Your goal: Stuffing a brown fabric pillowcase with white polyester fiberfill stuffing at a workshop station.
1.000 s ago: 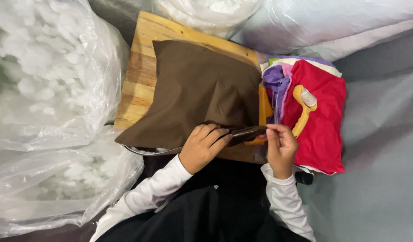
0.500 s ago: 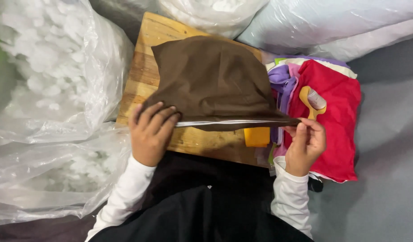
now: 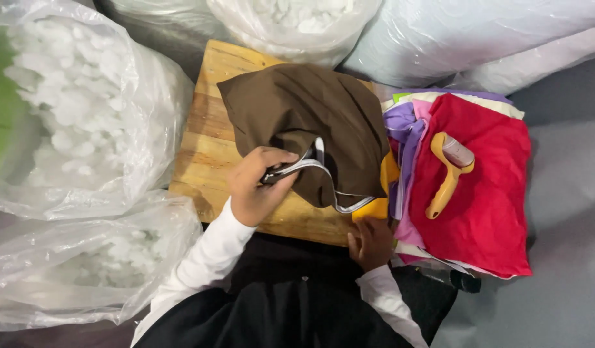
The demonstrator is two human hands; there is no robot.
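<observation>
The left hand (image 3: 258,183) pinches the zipper edge of the brown cushion cover (image 3: 310,125), lifting it so the opening gapes; the cover's remainder lies crumpled on the wooden board (image 3: 204,138). The right hand (image 3: 370,241) rests on the board's near edge, fingers loosely curled, holding nothing. Beside it lies a stack of coloured covers (image 3: 484,193) bearing a yellow-handled lint roller (image 3: 449,171). Clear bags of white fibre filling (image 3: 71,116) flank the board.

A brown cover (image 3: 310,119) is lying crumpled on the tabletop (image 3: 204,145), its pale-edged opening gaping toward the near side, one lip lifted, the far corners sagging flat.
</observation>
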